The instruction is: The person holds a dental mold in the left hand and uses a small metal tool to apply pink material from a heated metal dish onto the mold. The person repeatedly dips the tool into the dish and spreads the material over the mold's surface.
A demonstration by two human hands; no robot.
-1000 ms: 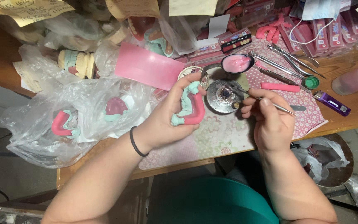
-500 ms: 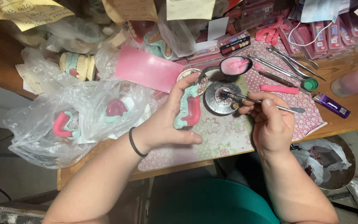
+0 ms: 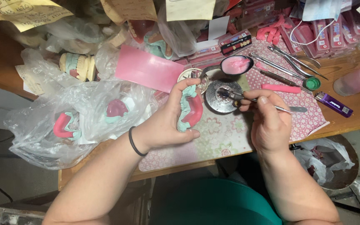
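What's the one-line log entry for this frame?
left hand: holds green dental cast with pink wax rim | right hand: holds thin metal tool, tip over round metal dish | surface: floral mat

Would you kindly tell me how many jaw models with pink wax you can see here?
3: one in the left hand, jaw model; two inside the clear plastic bag, at and. More may be hidden in the bags behind.

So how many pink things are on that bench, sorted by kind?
Pink sheet: 1
Pink sticks: 1
Spoons of pink: 1
Green casts with pink wax: 3, one in the left hand, two bagged
Total: 6
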